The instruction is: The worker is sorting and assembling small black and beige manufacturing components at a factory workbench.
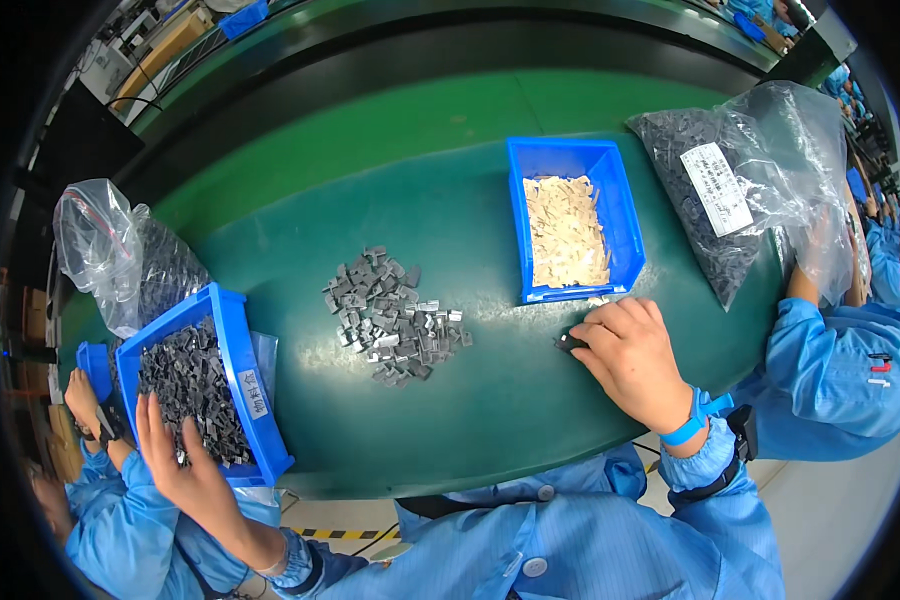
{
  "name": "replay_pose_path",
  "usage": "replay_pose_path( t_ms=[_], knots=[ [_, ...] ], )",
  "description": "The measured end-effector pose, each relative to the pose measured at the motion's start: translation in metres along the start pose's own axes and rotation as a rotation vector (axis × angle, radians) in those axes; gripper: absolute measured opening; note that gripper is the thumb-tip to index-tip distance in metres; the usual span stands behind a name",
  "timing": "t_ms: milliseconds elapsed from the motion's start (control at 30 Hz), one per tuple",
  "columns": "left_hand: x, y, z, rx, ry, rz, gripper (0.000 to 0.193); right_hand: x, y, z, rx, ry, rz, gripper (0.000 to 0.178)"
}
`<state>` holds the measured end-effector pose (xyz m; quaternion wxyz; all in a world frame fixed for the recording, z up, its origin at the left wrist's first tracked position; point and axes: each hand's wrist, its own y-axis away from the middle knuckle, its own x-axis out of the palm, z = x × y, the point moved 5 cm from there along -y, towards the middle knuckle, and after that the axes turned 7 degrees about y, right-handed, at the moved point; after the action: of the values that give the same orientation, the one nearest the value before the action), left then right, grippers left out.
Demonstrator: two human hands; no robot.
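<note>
My left hand (182,462), fingers spread, reaches over the near edge of a blue bin (234,335) filled with small dark plastic parts (192,385). Nothing shows in its grasp, though the fingertips are close to the parts. My right hand (630,355) is closed in a pinch on a small black part (567,342) at the green tabletop, just in front of a second blue bin (625,225). That bin holds many small cream-coloured strips (567,232). Between my hands lies a loose heap of small grey and black parts (395,318), some showing shiny metal.
A clear bag of dark parts (705,170) with a white label lies at the far right. Another filled clear bag (165,265) stands behind the left bin. Co-workers in blue sleeves (820,350) sit close on both sides. The green table (400,440) curves toward me.
</note>
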<state>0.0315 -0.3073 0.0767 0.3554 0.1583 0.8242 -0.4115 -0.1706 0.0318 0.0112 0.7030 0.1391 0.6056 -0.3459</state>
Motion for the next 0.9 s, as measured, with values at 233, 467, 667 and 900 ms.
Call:
replay_pose_path(
  t_ms=[233, 467, 667, 900],
  knots=[
    [0.022, 0.024, -0.056, 0.172, 0.355, 0.071, 0.032, 0.013, -0.003, 0.003, 0.037, 0.068, 0.028, 0.017],
    [0.082, 0.066, -0.121, -0.077, 1.096, 0.763, 0.027, 0.014, -0.007, 0.002, 0.045, -0.064, 0.067, 0.01],
    [0.126, 0.109, -0.141, -0.47, 1.418, 1.12, 0.029, 0.018, -0.007, 0.004, 0.031, -0.231, 0.045, 0.008],
    [0.124, 0.11, -0.148, -0.882, 1.587, 1.375, 0.037, 0.002, -0.018, 0.043, 0.041, -1.177, 0.053, 0.012]
  ],
)
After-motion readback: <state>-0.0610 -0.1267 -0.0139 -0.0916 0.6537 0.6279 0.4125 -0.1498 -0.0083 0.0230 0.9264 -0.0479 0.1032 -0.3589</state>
